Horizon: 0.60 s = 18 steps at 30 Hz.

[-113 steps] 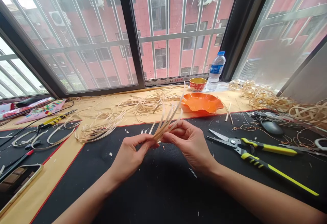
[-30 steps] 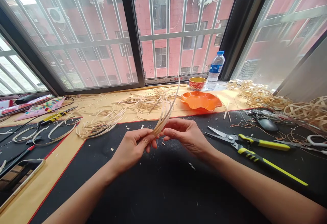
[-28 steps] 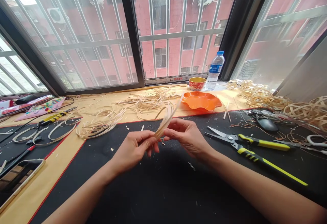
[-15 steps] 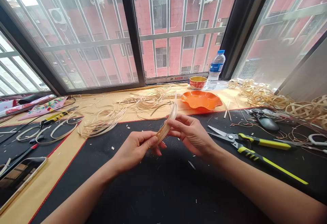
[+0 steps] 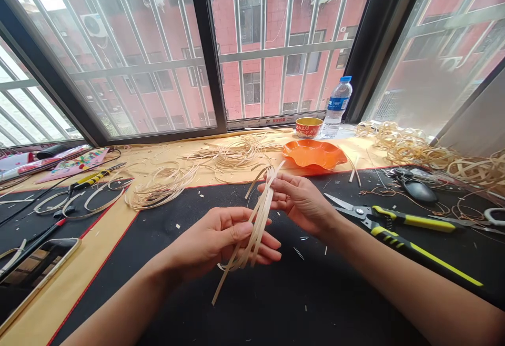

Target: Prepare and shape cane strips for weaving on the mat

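Note:
Between my hands, above the black mat (image 5: 252, 314), is a small bundle of pale, flat woven strips (image 5: 260, 214), perhaps bamboo or rattan, with loose ends fanning out at top and bottom. My left hand (image 5: 232, 235) grips the lower part, thumb on the near side and fingers spread behind the strips. Near the top, my right hand (image 5: 294, 193) pinches the bundle between thumb and fingers. One longer strip end hangs down below my left hand. Coils of similar strips (image 5: 161, 185) lie beyond my left hand.
Yellow-and-black shears (image 5: 379, 217) lie open at right. An orange wavy dish (image 5: 313, 156), a red tin (image 5: 308, 128) and a water bottle (image 5: 337, 108) stand toward the window. Curled strips (image 5: 418, 146) pile at far right. Pliers (image 5: 89, 179) and a phone (image 5: 39, 272) lie left.
The bundle has turned so its strips now face me and spread apart, with ends showing at top and bottom. My left fingers have opened out behind it. The view has shifted slightly.

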Each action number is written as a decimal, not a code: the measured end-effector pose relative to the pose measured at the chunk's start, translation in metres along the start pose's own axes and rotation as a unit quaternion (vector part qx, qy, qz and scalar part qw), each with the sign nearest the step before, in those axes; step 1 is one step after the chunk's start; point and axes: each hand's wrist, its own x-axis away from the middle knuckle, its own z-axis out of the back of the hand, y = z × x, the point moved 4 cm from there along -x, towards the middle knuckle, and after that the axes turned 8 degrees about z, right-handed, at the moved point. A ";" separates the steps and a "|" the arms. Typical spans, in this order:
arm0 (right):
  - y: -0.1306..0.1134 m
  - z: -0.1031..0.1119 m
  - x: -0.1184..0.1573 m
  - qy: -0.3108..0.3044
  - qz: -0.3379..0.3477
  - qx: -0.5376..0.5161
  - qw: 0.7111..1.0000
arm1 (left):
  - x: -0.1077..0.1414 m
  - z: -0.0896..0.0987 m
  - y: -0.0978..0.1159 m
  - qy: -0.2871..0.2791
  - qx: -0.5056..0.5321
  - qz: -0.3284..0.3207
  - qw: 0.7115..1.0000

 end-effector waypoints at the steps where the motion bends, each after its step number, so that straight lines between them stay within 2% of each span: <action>1: 0.000 0.000 -0.001 -0.001 0.001 0.001 1.000 | 0.000 0.000 -0.001 0.003 0.002 -0.001 1.000; 11: 0.000 0.006 -0.004 0.017 -0.015 0.020 1.000 | -0.006 0.003 -0.003 0.085 -0.063 -0.015 0.994; 18: -0.003 0.003 -0.002 -0.008 0.024 0.039 0.999 | -0.004 0.003 -0.001 0.120 -0.101 -0.009 0.988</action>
